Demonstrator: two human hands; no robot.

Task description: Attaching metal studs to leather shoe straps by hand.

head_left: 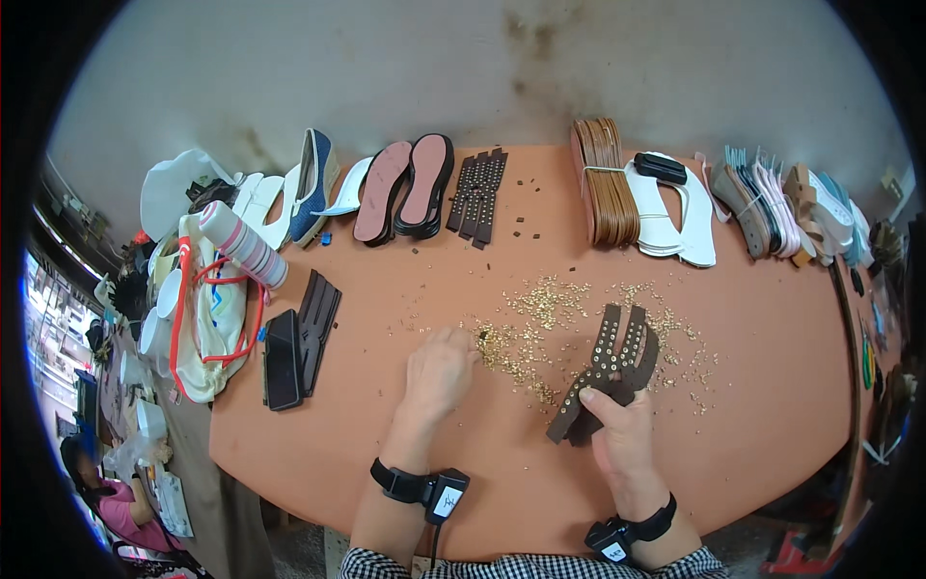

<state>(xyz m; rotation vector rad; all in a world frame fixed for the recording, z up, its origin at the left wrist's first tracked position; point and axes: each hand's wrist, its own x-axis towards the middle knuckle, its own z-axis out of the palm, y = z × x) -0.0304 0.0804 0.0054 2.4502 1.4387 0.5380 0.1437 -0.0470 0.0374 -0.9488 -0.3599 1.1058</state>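
Observation:
My right hand (622, 429) grips a dark brown strappy sandal upper (606, 362) set with rows of gold studs. The thumb lies on its near face, and its split straps stick up away from me. Loose gold studs (548, 307) are scattered over the middle of the table. At the left edge of this scatter, my left hand (440, 372) rests low over the tabletop, its fingers curled together by the studs. Whatever those fingertips hold, if anything, is too small or hidden to make out.
The orange-brown table (386, 463) carries a black case (283, 359) beside stacked dark straps (315, 323), pink-topped soles (424, 183), a studded upper (477, 198), a blue shoe (313, 183), banded brown strips (606, 188) and white sole shapes (666, 217). A bag (214, 318) hangs over its left edge.

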